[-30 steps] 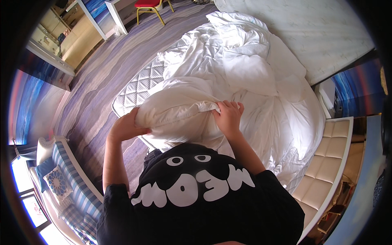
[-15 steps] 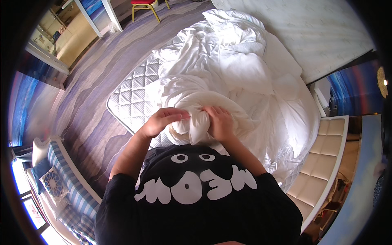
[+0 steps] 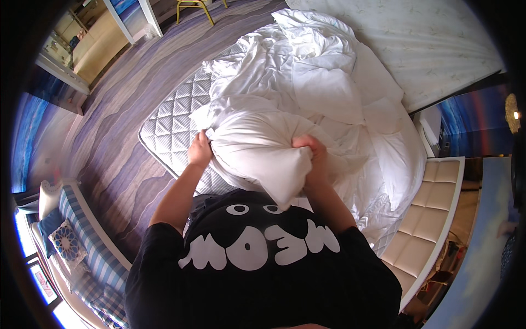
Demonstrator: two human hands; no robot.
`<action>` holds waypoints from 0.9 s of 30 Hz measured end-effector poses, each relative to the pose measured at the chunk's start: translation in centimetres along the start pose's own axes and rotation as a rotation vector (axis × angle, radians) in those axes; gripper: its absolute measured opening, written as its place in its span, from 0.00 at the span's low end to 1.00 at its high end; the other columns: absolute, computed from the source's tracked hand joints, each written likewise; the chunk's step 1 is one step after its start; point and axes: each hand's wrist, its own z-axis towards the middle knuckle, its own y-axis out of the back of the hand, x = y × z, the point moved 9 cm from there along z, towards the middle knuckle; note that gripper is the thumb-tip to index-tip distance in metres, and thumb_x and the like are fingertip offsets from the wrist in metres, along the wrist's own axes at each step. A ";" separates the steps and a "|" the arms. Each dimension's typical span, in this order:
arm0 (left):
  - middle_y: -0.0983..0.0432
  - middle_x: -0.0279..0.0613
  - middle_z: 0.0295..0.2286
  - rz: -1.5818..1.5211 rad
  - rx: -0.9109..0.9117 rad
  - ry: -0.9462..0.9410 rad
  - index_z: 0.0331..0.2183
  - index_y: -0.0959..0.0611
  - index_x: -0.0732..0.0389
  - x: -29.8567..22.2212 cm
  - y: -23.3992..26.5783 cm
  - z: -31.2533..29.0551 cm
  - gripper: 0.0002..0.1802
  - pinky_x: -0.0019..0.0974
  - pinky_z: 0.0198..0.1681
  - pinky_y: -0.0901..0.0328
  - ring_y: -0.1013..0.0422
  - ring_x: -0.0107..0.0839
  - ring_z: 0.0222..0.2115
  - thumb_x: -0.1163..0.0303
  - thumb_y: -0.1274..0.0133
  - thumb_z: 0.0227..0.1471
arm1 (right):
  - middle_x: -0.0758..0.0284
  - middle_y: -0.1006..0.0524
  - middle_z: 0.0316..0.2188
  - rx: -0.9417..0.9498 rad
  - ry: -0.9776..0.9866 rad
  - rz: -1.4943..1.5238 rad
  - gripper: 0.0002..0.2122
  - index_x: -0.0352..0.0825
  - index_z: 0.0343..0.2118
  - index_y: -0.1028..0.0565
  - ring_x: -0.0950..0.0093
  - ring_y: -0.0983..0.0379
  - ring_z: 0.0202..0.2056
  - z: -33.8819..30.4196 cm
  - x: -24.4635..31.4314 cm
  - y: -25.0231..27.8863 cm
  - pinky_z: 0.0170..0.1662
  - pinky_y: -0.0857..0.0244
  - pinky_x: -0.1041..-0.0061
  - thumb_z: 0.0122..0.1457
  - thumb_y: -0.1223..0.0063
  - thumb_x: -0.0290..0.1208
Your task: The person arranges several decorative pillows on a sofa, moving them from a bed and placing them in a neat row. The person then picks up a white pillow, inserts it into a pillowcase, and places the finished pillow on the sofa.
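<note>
A puffy white duvet [image 3: 249,143] bulges between my two hands at the near side of the bed, one corner pointing down toward my shirt. Its creases fan out from where my right hand [image 3: 312,151] grips the edge. At the opposite side of the bulge, my left hand [image 3: 200,151] pinches the cloth, fingers closed round it. Where this piece ends and the heaped white bedding [image 3: 323,82] behind it begins, I cannot tell. Below the cloth lies a quilted mattress [image 3: 172,118], bare along its left side.
A tufted beige headboard [image 3: 422,216] borders the bed on the right. To the lower left stands a sofa [image 3: 96,241] with blue checks and cushions. Wood-patterned floor [image 3: 118,148] runs along the left. A yellow-legged chair [image 3: 197,8] stands at the far end.
My hands have moved apart, the left outward and up, the right rightward. The cloth bunched between them has spread into a wide bulge with a hanging corner.
</note>
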 end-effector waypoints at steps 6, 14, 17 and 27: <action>0.29 0.53 0.45 0.129 0.002 0.110 0.50 0.32 0.54 4.1 1.6 4.6 0.18 0.52 0.40 0.31 0.26 0.54 0.39 0.69 0.57 0.57 | 0.77 0.45 0.17 0.113 0.070 0.530 0.12 0.39 0.18 0.39 0.83 0.51 0.20 -1.5 6.5 -0.1 0.23 0.55 0.79 0.47 0.47 0.19; 0.30 0.56 0.50 -0.174 0.353 -0.172 0.60 0.37 0.56 -2.6 5.8 3.2 0.35 0.44 0.56 0.38 0.33 0.47 0.53 0.67 0.44 0.52 | 0.70 0.26 0.21 0.671 0.253 0.000 0.07 0.36 0.24 0.28 0.76 0.30 0.25 -0.9 6.1 -4.2 0.31 0.37 0.76 0.43 0.39 0.26; 0.31 0.46 0.51 -0.669 0.351 -0.352 0.59 0.35 0.56 -11.3 8.6 2.0 0.30 0.40 0.55 0.38 0.33 0.38 0.52 0.66 0.46 0.57 | 0.70 0.27 0.20 0.761 0.126 -0.121 0.07 0.36 0.24 0.28 0.76 0.30 0.26 -1.2 4.4 -6.8 0.32 0.36 0.76 0.43 0.39 0.27; 0.21 0.51 0.30 -0.530 0.812 -0.531 0.35 0.17 0.63 -22.2 0.3 -3.6 0.24 0.41 0.40 0.34 0.25 0.39 0.34 0.49 0.52 0.59 | 0.68 0.25 0.38 0.602 -0.131 -0.130 0.20 0.34 0.45 0.27 0.76 0.29 0.39 0.5 0.3 0.4 0.45 0.36 0.76 0.52 0.38 0.38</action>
